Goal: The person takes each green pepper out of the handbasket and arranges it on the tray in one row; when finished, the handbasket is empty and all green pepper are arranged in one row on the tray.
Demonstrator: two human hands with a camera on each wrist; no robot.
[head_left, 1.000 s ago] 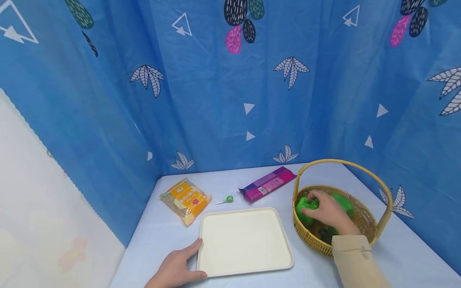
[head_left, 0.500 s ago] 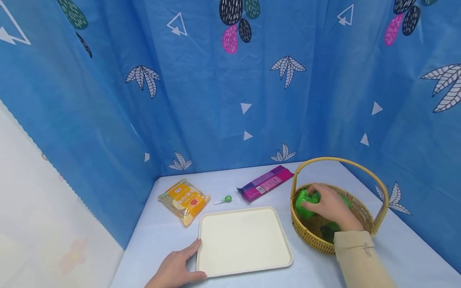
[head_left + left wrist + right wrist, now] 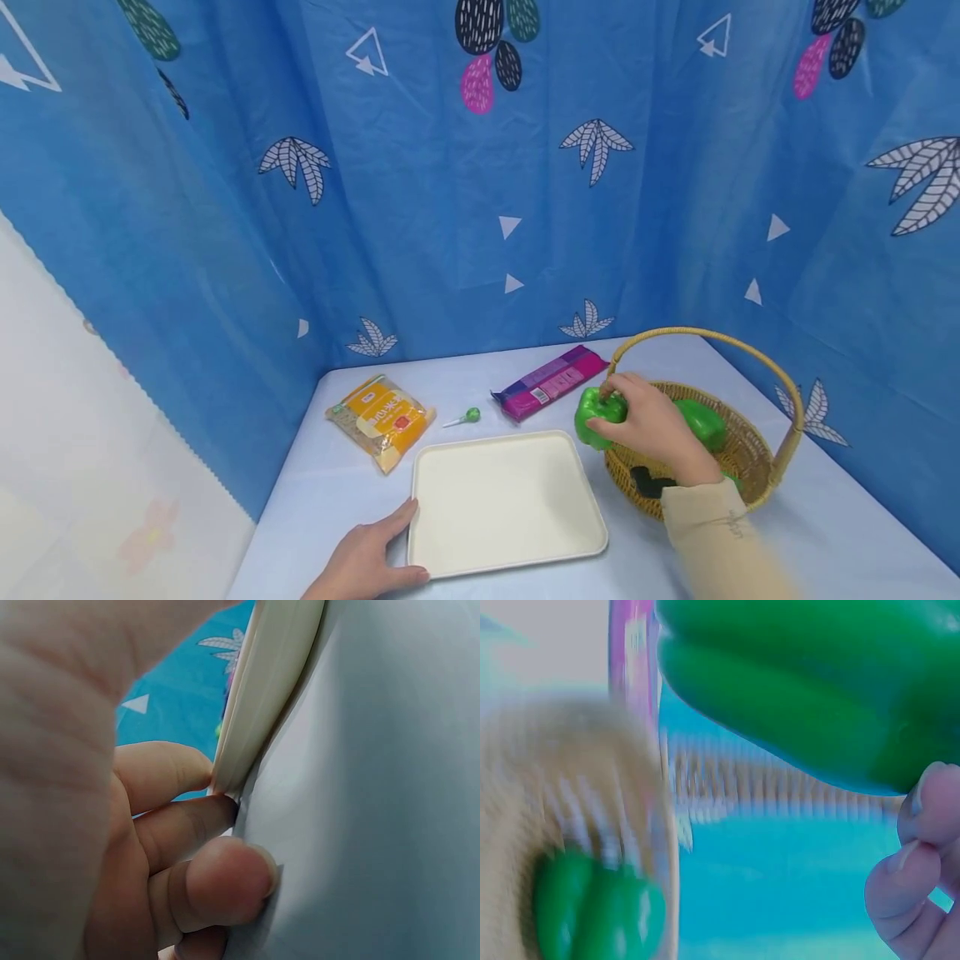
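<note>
R hand [image 3: 656,425]: pinching green pepper [image 3: 592,423] nr basket [image 3: 624,483]; could slip b/c glossy skin
L hand [image 3: 367,554]: spread, at tray [image 3: 510,508] edge; tray may skid if pushed

Bright, even head view, blurred sleeve [image 3: 722,537], washed-out right wrist view, smeared basket [image 3: 592,746], glints on held pepper [image 3: 595,422]
</note>
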